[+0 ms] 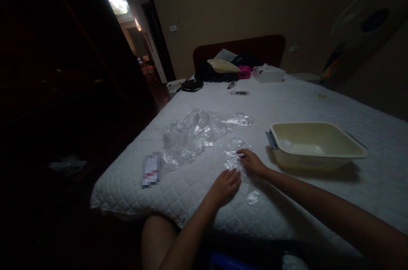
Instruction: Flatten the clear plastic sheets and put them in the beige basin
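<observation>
A clear plastic bag (232,160) lies on the white quilted bedding in front of me. My left hand (225,186) rests at its near edge, palm down, fingers stretched out. My right hand (252,163) is at the bag's right side, fingers extended and slightly bent, holding nothing that I can make out. Just beyond and to the left spreads a larger heap of crumpled clear plastic (194,134). A small shiny piece of plastic (253,197) lies nearer to me, below my right hand.
To the right stands a cream plastic basin (321,160) with grey handles. A pixelated item (151,170) lies near the bed's left edge. Farther back are a black pouch (192,86), a white box (269,74) and a pile of clothes (219,70). A fan (372,21) stands at right.
</observation>
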`<state>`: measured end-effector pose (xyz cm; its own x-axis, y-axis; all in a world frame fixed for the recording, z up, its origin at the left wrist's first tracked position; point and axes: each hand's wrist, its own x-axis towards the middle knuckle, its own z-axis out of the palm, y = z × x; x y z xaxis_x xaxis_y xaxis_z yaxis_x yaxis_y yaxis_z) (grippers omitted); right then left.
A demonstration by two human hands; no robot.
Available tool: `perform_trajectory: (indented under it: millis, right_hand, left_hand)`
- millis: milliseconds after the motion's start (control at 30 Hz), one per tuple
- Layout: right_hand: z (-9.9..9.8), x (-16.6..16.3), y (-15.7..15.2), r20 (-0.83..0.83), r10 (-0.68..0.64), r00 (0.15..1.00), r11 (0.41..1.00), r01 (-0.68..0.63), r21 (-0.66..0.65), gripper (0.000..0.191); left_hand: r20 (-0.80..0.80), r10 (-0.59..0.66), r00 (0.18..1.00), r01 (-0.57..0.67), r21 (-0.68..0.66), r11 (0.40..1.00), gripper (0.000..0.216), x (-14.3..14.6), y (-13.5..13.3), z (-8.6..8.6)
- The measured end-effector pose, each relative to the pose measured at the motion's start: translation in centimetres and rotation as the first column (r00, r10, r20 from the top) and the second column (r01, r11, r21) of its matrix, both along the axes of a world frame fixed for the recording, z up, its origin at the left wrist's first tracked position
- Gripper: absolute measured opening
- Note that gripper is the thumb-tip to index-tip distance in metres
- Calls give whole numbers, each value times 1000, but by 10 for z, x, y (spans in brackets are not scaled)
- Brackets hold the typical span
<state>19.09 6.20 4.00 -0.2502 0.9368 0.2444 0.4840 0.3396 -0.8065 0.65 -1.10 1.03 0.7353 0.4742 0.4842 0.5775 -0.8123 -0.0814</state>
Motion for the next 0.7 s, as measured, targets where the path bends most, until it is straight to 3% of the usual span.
perform_trajectory:
  millis: [133,200,300,433,567,700]
  right_hand:
    - [8,3,-4,127,-100,987,985,81,149,22]
    - [12,3,-10,193,-35,981,987,4,162,19]
    - [9,4,-18,318,143,937,978,-182,98,18]
    - [-7,4,-22,449,168,878,984,-180,-16,20]
    - [-12,5,-16,435,168,885,985,-164,-47,23]
    - [10,8,-24,358,119,926,986,-152,65,23]
  left_hand:
    - [14,-7,1000,8,-31,999,23,1,0,1]
    - [29,-7,1000,8,-34,999,23,1,-1,1]
    - [42,4,999,-2,-42,999,20,2,-1,0]
    - [35,20,999,-18,-63,998,18,2,0,0]
    - [36,24,999,-22,-70,997,17,1,1,-1]
    - [37,21,999,-18,-75,997,17,-1,1,0]
